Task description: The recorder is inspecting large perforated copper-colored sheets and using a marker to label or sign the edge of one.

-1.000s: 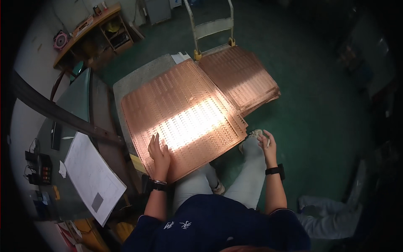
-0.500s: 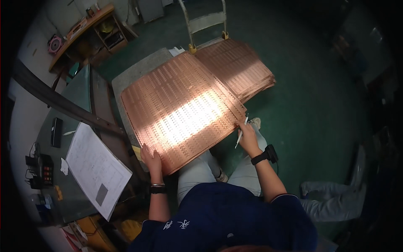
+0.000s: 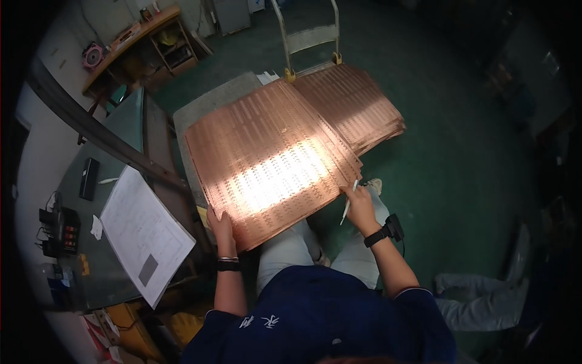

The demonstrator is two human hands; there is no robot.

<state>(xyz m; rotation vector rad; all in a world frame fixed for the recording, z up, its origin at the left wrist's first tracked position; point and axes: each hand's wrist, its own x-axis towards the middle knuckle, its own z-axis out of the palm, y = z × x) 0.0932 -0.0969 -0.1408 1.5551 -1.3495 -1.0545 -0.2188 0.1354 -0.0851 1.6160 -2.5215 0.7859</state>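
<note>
A stack of thin copper-coloured sheets [image 3: 242, 133], patterned with rows of small marks, lies before me with a bright light reflection across it. The layers are slightly fanned along the right edge. My left hand [image 3: 222, 232] grips the near left edge, thumb on top and the other fingers partly hidden. At the near right corner my right hand [image 3: 362, 209] is closed on the sheet edge. A slim white pen-like stick [image 3: 346, 212] is also held in that hand, slanting past the fingers; its exact kind is unclear.
A second copper stack [image 3: 348, 100] lies beyond, by a trolley handle [image 3: 312, 39]. To the left, a dark green table [image 3: 115, 267] carries a large paper sheet [image 3: 145, 230] and a black box with buttons [image 3: 63, 233]. A dark metal bar [image 3: 103, 136] crosses there. Another person's legs [image 3: 479, 297] show at lower right.
The whole view has shifted slightly, so most things sit a little further right and lower. Both hands keep their places on the stack's edges, and the white stick stays in my right hand.
</note>
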